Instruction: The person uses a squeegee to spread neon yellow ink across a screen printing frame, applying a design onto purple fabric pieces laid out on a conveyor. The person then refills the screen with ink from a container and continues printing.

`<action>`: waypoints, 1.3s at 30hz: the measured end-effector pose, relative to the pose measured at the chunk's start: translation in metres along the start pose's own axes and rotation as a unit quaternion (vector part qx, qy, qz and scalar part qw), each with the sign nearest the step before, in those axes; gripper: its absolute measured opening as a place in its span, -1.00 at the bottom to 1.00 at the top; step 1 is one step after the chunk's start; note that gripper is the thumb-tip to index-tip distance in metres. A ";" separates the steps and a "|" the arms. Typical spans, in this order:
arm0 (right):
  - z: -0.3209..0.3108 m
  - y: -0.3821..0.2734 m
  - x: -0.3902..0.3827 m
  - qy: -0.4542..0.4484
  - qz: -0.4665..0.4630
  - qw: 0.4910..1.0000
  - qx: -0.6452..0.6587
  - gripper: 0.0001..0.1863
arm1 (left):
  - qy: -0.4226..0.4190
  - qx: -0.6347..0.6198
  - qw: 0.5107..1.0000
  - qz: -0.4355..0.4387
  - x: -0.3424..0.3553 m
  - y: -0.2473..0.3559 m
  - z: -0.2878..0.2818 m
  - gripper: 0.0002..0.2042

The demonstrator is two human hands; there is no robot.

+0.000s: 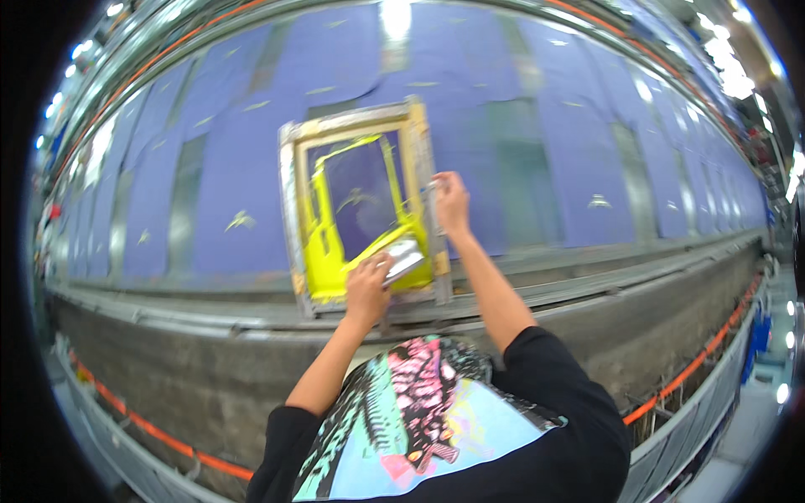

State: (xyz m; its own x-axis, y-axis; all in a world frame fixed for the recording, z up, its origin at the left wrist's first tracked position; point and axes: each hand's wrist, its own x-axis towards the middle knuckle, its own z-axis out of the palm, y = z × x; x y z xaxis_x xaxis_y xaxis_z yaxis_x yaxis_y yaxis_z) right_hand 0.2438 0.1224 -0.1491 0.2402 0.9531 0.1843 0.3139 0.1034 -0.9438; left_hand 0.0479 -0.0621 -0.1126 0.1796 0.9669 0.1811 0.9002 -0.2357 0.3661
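Note:
A screen printing frame, its rim pale and worn, lies on the long table in front of me. Bright yellow ink pools at the near end of its mesh and runs in streaks up both sides. My left hand is closed on a squeegee, a silvery block held at a slant over the near right part of the mesh, in the ink. On the frame's right side rail, my right hand has its fingers curled around the edge. The squeegee's lower edge is hidden.
Blue-purple fabric panels cover the table in a row, many with small pale printed motifs. Grey table strips show between them. A metal rail runs along the near edge, and an orange line follows the curved side below.

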 end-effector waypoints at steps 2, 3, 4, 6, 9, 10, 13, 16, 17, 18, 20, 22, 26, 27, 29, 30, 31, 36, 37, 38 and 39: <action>0.005 0.027 -0.002 0.023 -0.024 0.999 -0.001 -0.81 | -0.057 0.003 0.997 0.051 -0.001 -0.005 -0.003 -0.37; 0.005 0.041 -0.006 0.053 -0.066 0.996 0.033 -0.82 | -0.075 0.003 0.994 0.077 -0.008 -0.010 -0.006 -0.36; 0.007 0.042 -0.016 0.016 0.009 0.999 0.031 -0.82 | -0.085 0.018 0.994 0.061 -0.019 -0.024 -0.010 -0.38; 0.016 0.039 -0.024 -0.019 0.078 0.996 0.038 -0.83 | -0.095 0.034 0.994 0.048 -0.026 -0.037 -0.014 -0.42; 0.016 0.046 -0.028 -0.008 0.060 0.997 0.038 -0.84 | -0.036 -0.024 0.999 -0.006 -0.022 -0.060 -0.029 -0.50; 0.018 0.045 -0.028 0.001 0.043 0.999 0.033 -0.85 | 0.004 -0.028 0.999 -0.024 -0.021 -0.066 -0.028 -0.55; 0.021 0.047 -0.027 0.006 0.020 0.999 0.030 -0.84 | 0.057 -0.060 0.986 -0.141 -0.013 -0.087 -0.025 -0.70; 0.019 0.038 -0.024 0.001 0.043 0.999 0.018 -0.84 | 0.034 -0.110 0.963 -0.245 0.000 -0.096 -0.032 -0.76; 0.018 0.038 -0.025 0.004 0.047 0.999 0.012 -0.84 | 0.029 -0.105 0.961 -0.254 0.004 -0.099 -0.029 -0.75; 0.018 0.034 -0.024 0.007 0.051 0.999 0.005 -0.84 | 0.025 -0.100 0.959 -0.263 0.008 -0.103 -0.032 -0.75; 0.016 0.027 -0.022 0.012 0.062 0.998 -0.009 -0.84 | -0.003 -0.104 0.956 -0.275 0.019 -0.111 -0.038 -0.69; 0.015 0.021 -0.021 0.010 0.076 0.997 -0.020 -0.84 | -0.086 -0.094 0.964 -0.233 0.037 -0.116 -0.048 -0.67; 0.019 0.011 -0.016 -0.002 0.087 0.994 -0.061 -0.84 | -0.312 -0.122 0.936 -0.111 0.078 -0.133 -0.040 -0.65; 0.020 0.012 -0.014 0.004 0.084 0.994 -0.066 -0.84 | -0.393 -0.081 0.912 -0.084 0.094 -0.127 -0.036 -0.64; 0.023 0.008 -0.010 0.003 0.087 0.994 -0.069 -0.85 | -0.480 -0.085 0.872 -0.041 0.113 -0.134 -0.016 -0.62; 0.022 0.007 -0.009 -0.001 0.095 0.993 -0.073 -0.85 | -0.514 -0.088 0.852 -0.046 0.127 -0.135 -0.013 -0.61; 0.022 0.008 -0.010 -0.006 0.103 0.992 -0.076 -0.85 | -0.546 -0.090 0.831 -0.052 0.139 -0.135 -0.013 -0.61; 0.024 0.011 -0.008 0.014 0.072 0.993 -0.090 -0.86 | -0.467 -0.126 0.875 -0.017 0.217 -0.151 -0.061 -0.64; 0.024 0.009 -0.009 0.008 0.079 0.993 -0.092 -0.86 | -0.391 -0.111 0.913 -0.023 0.230 -0.148 -0.074 -0.68; 0.022 0.006 -0.008 0.002 0.086 0.992 -0.087 -0.86 | -0.316 -0.064 0.946 -0.038 0.239 -0.145 -0.075 -0.70; 0.022 0.004 -0.009 -0.006 0.094 0.992 -0.079 -0.86 | -0.238 -0.017 0.970 -0.054 0.245 -0.145 -0.074 -0.72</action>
State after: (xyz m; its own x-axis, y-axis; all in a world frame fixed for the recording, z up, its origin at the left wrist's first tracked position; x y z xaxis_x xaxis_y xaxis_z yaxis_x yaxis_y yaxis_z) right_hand 0.2229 0.1206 -0.1608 0.2977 0.9547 0.0044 0.4054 -0.1222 -0.9059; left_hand -0.0677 0.2016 -0.0535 0.2546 0.9200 -0.2980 0.9121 -0.1261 0.3902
